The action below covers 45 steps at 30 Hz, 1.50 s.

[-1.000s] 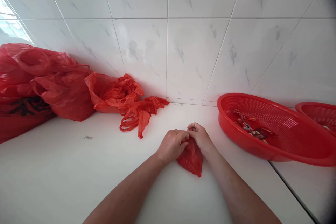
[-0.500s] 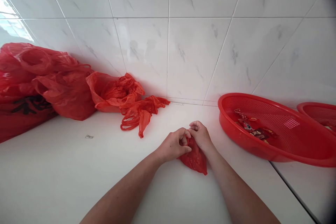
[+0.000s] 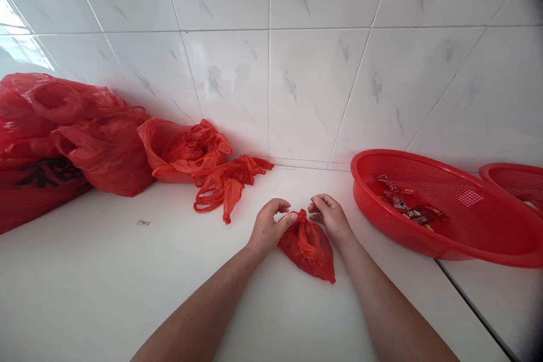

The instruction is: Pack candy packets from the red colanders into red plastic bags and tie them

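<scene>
A small red plastic bag (image 3: 314, 254), tied with a knot at its top, lies on the white table between my two hands. Something dark shows faintly through its thin film, too unclear to name. My left hand (image 3: 270, 226) is at the bag's left side, open, its thumb touching the film near the knot and its fingers curved apart from the thumb. On the other side, my right hand (image 3: 331, 218) is open close to the knot, with its fingers loosely bent.
To the right stands a red plastic basket (image 3: 475, 237) holding several wrapped snacks (image 3: 418, 214), with a second red basket (image 3: 511, 172) behind it. Loose red bags (image 3: 231, 172) and filled red bags (image 3: 110, 153) line the tiled wall (image 3: 314, 96) on the left.
Both hands were closed together at the bag's top. They have since loosened and moved apart, the left one leftward, leaving the knot in plain sight.
</scene>
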Motion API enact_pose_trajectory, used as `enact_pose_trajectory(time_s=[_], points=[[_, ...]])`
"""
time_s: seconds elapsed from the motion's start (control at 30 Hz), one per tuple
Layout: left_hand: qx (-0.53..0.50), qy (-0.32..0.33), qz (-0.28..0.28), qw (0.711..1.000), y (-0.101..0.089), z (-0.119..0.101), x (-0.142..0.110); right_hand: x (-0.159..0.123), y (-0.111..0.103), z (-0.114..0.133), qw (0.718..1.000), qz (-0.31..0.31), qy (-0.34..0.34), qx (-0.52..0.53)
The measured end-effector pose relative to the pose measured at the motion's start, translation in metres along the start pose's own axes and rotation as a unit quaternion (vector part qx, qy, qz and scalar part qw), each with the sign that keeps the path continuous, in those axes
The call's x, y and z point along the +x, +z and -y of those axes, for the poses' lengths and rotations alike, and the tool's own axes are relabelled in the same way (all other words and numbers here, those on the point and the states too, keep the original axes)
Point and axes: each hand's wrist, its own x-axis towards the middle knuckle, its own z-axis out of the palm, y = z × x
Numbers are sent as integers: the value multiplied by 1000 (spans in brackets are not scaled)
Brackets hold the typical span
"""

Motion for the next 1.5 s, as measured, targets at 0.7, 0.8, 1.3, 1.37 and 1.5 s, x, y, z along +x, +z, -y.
enact_pose_trajectory(time_s=[0.7, 0.8, 1.3, 1.37, 1.5], points=[[290, 141, 158, 933, 16, -7, -7, 1, -4, -5, 998, 6, 9, 68], [279, 121, 121, 945, 12, -6, -6, 4, -7, -7, 996, 10, 18, 85], [234, -44, -34, 971, -42, -5, 9, 7, -11, -8, 991, 21, 28, 128], [255, -47, -45, 965, -68, -11, 17, 6, -12, -8, 991, 25, 28, 129], [307, -62, -89, 946, -140, -22, 21, 4, -11, -6, 992, 32, 28, 121]])
